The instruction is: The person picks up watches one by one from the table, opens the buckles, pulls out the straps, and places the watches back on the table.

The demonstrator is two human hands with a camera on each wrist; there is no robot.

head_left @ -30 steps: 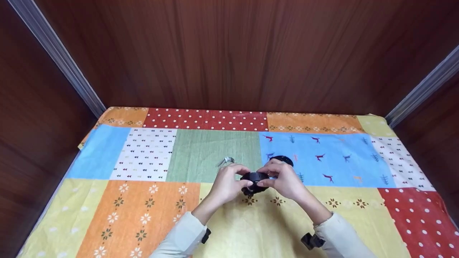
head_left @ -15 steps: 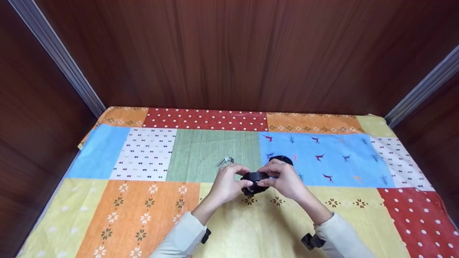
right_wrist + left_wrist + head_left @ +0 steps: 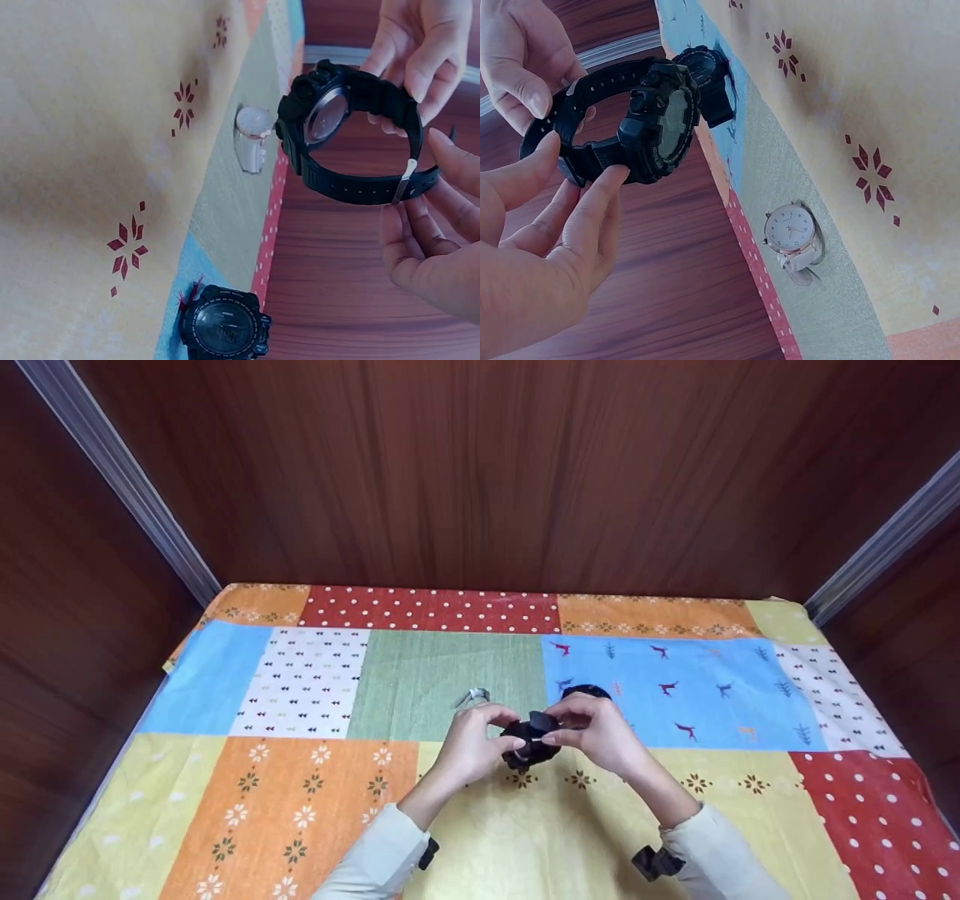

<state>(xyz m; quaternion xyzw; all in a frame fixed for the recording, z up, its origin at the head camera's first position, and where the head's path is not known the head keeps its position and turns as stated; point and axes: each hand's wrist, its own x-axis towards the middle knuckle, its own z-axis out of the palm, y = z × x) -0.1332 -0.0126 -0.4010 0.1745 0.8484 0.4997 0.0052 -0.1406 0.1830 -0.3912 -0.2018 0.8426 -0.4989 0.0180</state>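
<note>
A black digital wristwatch (image 3: 529, 756) hangs over the yellow patch, its strap closed in a loop. In the left wrist view the watch (image 3: 656, 124) turns its dial toward the cloth. My left hand (image 3: 472, 742) pinches one side of the strap between thumb and fingers. With the right hand (image 3: 598, 739) I pinch the other side, near the silvery metal buckle (image 3: 405, 181) seen in the right wrist view. The strap's free end (image 3: 541, 722) stands up between the hands. How far it passes through the buckle, I cannot tell.
A white-dialled watch with a pale strap (image 3: 790, 229) lies on the green patch beyond my left hand. Another black watch (image 3: 223, 330) lies on the blue patch behind my right hand. Patchwork cloth (image 3: 322, 810) covers the table; a dark wooden panel (image 3: 465, 472) rises behind.
The strap's end, a flat band across the watch before, now sticks up at an angle. My right hand has shifted slightly to the right; the left has barely moved.
</note>
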